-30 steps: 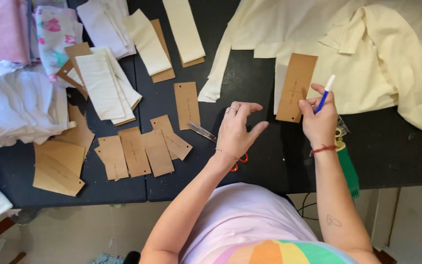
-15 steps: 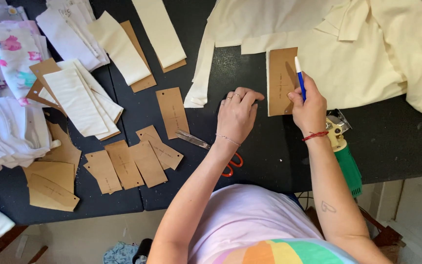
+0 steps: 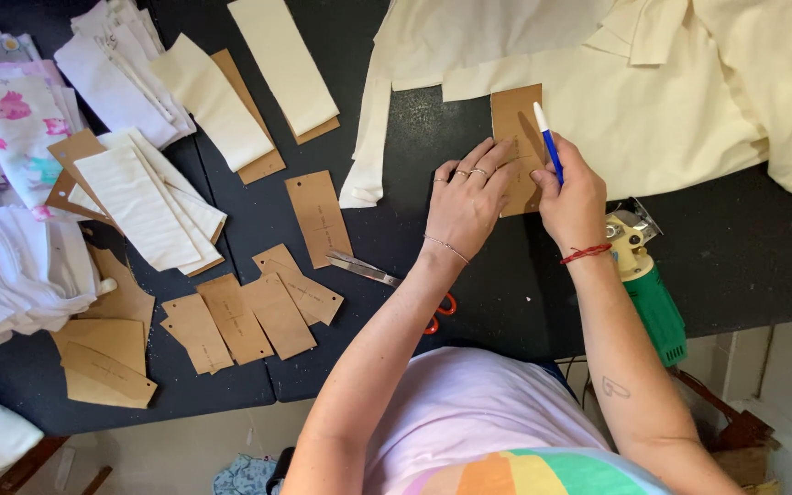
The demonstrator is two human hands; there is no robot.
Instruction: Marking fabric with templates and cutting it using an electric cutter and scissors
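Note:
My left hand [image 3: 466, 203] lies flat on the dark table [image 3: 396, 229], fingertips pressing the left edge of a brown cardboard pattern piece [image 3: 515, 124]. That piece rests partly on cream fabric [image 3: 653, 110]. My right hand [image 3: 572, 197] holds a blue and white pen [image 3: 547, 139] upright over the same piece, with its thumb on the card's lower right.
Scissors with orange handles [image 3: 387, 280] lie under my left forearm. A green and cream electric cutter [image 3: 648, 284] sits by my right wrist. Several brown card pieces [image 3: 249, 312] and cream fabric strips [image 3: 213, 101] are spread to the left. Folded white and floral cloth [image 3: 11, 183] piles at the far left.
My left hand moved right from the bare table onto the cardboard piece. The right hand with the pen stayed at the card, and the view shifted closer.

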